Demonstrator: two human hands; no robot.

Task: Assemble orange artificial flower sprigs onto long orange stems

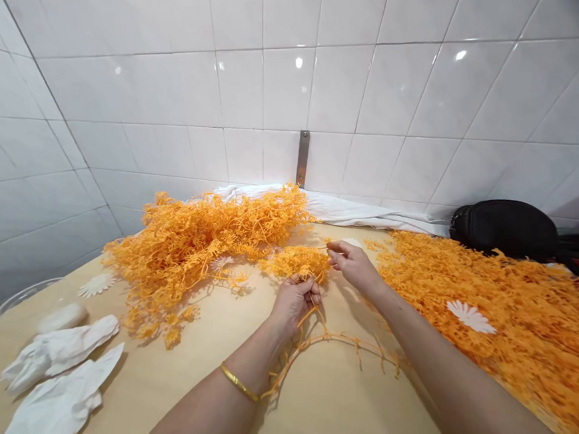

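Observation:
My left hand (295, 301) is closed around a bunch of orange plastic sprigs (296, 262) held above the tan table (182, 379). An orange stem (329, 337) trails from that hand in an arc over the table. My right hand (353, 262) pinches a thin orange piece beside the bunch, with something small and white just behind its fingers. A gold bangle (238, 382) sits on my left wrist.
A loose heap of orange sprigs (196, 241) lies at the back left, a flatter mass of them (518, 319) fills the right. White flower pieces (470, 316) (97, 283) lie among them. White gloves (61, 375) lie at the left. A black bag (505, 227) sits by the tiled wall.

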